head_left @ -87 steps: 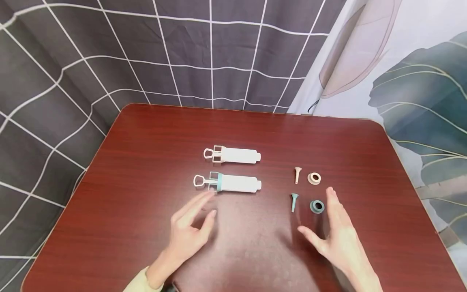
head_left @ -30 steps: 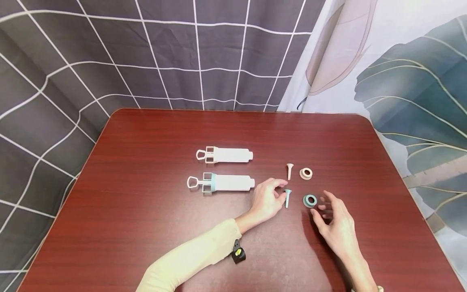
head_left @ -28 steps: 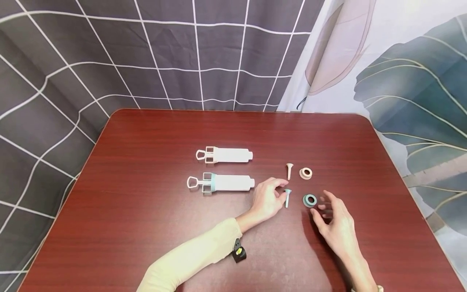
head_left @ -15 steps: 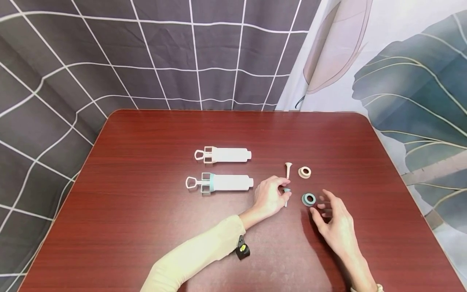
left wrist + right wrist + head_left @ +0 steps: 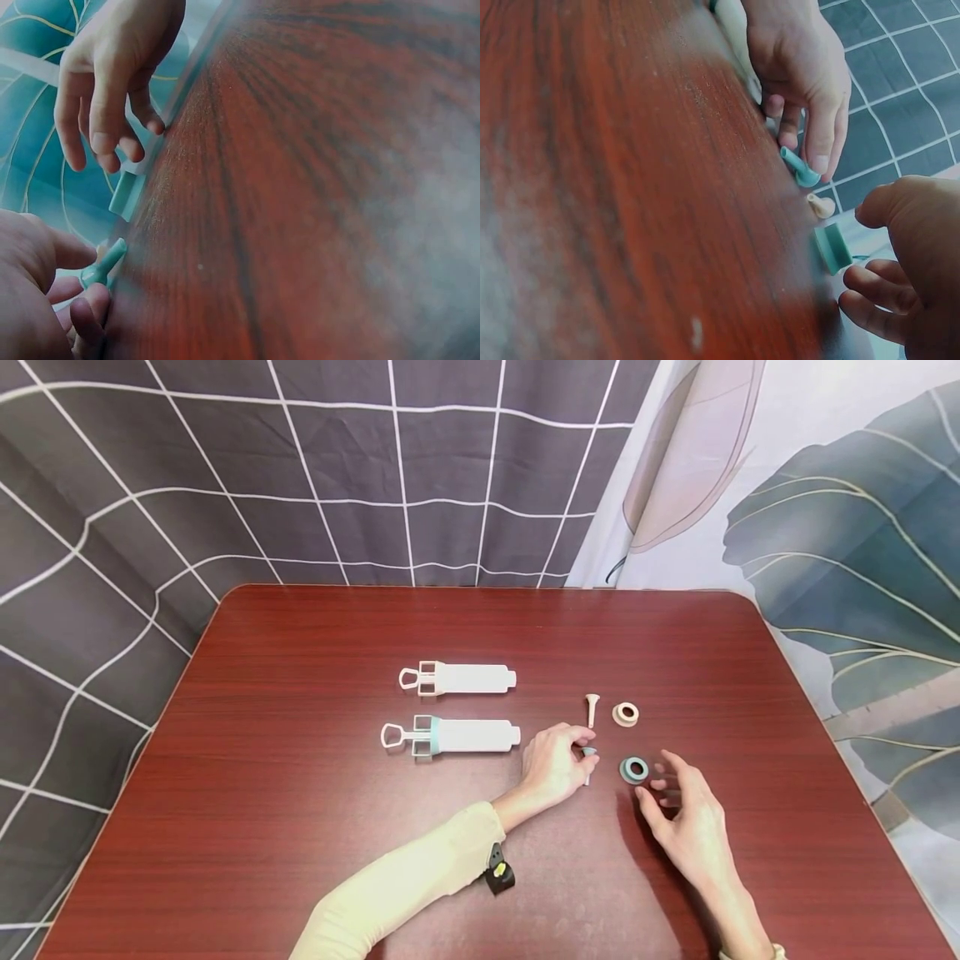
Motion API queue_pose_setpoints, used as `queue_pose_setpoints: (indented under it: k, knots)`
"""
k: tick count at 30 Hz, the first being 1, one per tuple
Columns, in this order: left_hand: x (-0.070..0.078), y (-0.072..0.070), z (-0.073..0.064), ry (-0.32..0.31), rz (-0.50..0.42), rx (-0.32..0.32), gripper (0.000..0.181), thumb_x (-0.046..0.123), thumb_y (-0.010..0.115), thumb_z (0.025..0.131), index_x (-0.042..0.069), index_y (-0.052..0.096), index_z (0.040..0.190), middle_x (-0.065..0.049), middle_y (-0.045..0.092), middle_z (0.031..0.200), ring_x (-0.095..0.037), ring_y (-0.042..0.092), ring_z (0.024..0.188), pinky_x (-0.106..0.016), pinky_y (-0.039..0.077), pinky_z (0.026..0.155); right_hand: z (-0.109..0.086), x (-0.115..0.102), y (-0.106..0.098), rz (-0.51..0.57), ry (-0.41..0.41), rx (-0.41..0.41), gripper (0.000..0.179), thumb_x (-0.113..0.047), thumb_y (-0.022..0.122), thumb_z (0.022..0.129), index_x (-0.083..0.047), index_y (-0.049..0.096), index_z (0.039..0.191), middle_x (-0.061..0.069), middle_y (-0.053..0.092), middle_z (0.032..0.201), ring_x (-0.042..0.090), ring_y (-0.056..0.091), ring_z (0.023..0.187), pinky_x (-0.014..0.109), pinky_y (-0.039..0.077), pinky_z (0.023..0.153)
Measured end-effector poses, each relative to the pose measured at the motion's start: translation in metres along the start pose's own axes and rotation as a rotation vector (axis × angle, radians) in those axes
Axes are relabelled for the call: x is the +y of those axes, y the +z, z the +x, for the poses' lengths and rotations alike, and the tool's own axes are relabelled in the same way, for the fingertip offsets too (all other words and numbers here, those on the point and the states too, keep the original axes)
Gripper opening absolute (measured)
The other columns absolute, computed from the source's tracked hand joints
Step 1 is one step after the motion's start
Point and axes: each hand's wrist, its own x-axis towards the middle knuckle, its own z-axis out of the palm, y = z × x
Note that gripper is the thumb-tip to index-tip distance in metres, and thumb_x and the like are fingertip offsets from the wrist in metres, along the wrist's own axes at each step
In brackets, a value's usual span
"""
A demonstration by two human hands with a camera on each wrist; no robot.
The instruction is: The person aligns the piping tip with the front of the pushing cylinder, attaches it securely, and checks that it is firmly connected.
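My left hand (image 5: pixel 551 764) pinches the flared end of a small teal funnel-shaped nozzle (image 5: pixel 105 264) between thumb and fingers. Its narrow stem juts out past the fingertips in both wrist views. Just to the right lies a teal flanged ring (image 5: pixel 831 249). My right hand (image 5: pixel 693 827) hovers close by that ring with loosely curved fingers, holding nothing. Beyond the left fingertips is a cream nozzle (image 5: pixel 591 710) of the same shape, with a cream flanged ring (image 5: pixel 617 720) beside it.
Two large syringes with white barrels lie to the left, one with cream fittings (image 5: pixel 472 678) and one with teal fittings (image 5: pixel 472 736). They rest on a reddish-brown table (image 5: pixel 300 827). A grey checked curtain (image 5: pixel 337 460) hangs behind the far edge.
The left hand has come across from beside the teal syringe to the teal nozzle, its thumb and fingers closing over the flared end. The right hand has moved slightly and stays by the teal ring.
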Motion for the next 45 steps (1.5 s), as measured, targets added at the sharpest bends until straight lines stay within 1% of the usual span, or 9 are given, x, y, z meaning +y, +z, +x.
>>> queue_pose_setpoints:
  k: [5,10,12,15,22,26,32,40,45]
  knots:
    - [-0.0017,-0.0004,0.0001,0.003,-0.005,-0.006,0.022,0.021,0.08,0.081,0.02,0.078,0.103,0.013,0.069,0.086,0.005,0.061,0.069,-0.017,0.043,0.059,-0.0006,0.0006,0.0004,0.002,-0.003,0.003,0.065,0.012,0.079,0.072,0.007,0.054,0.131,0.015,0.066,0.106,0.023,0.066,0.079,0.01,0.048,0.069]
    - [-0.0054,-0.0036,0.0012,0.05,-0.013,-0.045,0.022,0.016,0.074,0.083,0.018,0.078,0.105,0.012,0.069,0.086,0.007,0.058,0.067,-0.016,0.043,0.061,-0.0008,0.0011,0.0005,-0.007,-0.015,0.007,0.064,0.012,0.079,0.071,0.008,0.054,0.131,0.016,0.066,0.105,0.024,0.066,0.078,0.01,0.048,0.068]
    - [-0.0066,-0.0054,0.0019,0.071,-0.024,-0.065,0.023,0.014,0.073,0.084,0.017,0.078,0.106,0.011,0.069,0.087,0.007,0.058,0.066,-0.015,0.043,0.061,-0.0008,0.0013,0.0004,-0.008,-0.015,0.009,0.064,0.012,0.079,0.071,0.008,0.054,0.13,0.016,0.066,0.105,0.024,0.066,0.078,0.01,0.048,0.068]
    - [-0.0084,-0.0066,0.0029,0.081,-0.029,-0.083,0.024,0.012,0.075,0.084,0.017,0.078,0.107,0.01,0.07,0.09,0.008,0.058,0.066,-0.014,0.043,0.063,-0.0006,0.0017,0.0003,-0.01,-0.014,0.007,0.064,0.012,0.079,0.071,0.008,0.054,0.13,0.016,0.065,0.104,0.025,0.066,0.077,0.009,0.048,0.069]
    - [-0.0093,-0.0062,0.0053,0.086,0.018,-0.105,0.029,0.012,0.074,0.083,0.022,0.079,0.11,0.011,0.07,0.091,0.008,0.056,0.066,-0.016,0.043,0.06,-0.0003,0.0032,0.0009,-0.01,-0.017,0.006,0.063,0.012,0.079,0.071,0.008,0.055,0.13,0.015,0.066,0.104,0.025,0.066,0.077,0.01,0.047,0.068]
    - [-0.0094,-0.006,0.0059,0.096,0.03,-0.104,0.03,0.011,0.074,0.082,0.023,0.079,0.109,0.013,0.07,0.093,0.006,0.055,0.066,-0.017,0.043,0.058,-0.0005,0.0039,0.0015,-0.013,-0.017,0.006,0.063,0.012,0.079,0.071,0.008,0.055,0.13,0.015,0.066,0.104,0.024,0.066,0.077,0.009,0.047,0.069]
    - [-0.0094,-0.0063,0.0058,0.111,0.022,-0.091,0.026,0.011,0.075,0.082,0.023,0.081,0.104,0.013,0.071,0.09,0.003,0.055,0.065,-0.017,0.041,0.055,-0.001,0.004,0.0019,-0.015,-0.016,0.006,0.063,0.012,0.078,0.071,0.008,0.055,0.13,0.014,0.066,0.104,0.024,0.066,0.077,0.009,0.047,0.069]
    - [-0.0092,-0.0063,0.0053,0.11,0.034,-0.088,0.022,0.014,0.076,0.083,0.025,0.081,0.102,0.014,0.071,0.089,0.004,0.057,0.066,-0.017,0.042,0.056,-0.0012,0.0043,0.0019,-0.011,-0.019,0.003,0.062,0.012,0.078,0.072,0.008,0.055,0.129,0.015,0.066,0.103,0.024,0.066,0.077,0.009,0.047,0.069]
    - [-0.0098,-0.0059,0.0055,0.107,0.009,-0.094,0.021,0.013,0.077,0.083,0.022,0.081,0.101,0.013,0.071,0.087,0.004,0.058,0.067,-0.017,0.042,0.056,-0.0011,0.0047,0.0019,-0.01,-0.023,0.004,0.062,0.011,0.078,0.072,0.009,0.055,0.129,0.016,0.066,0.103,0.025,0.066,0.077,0.009,0.047,0.069]
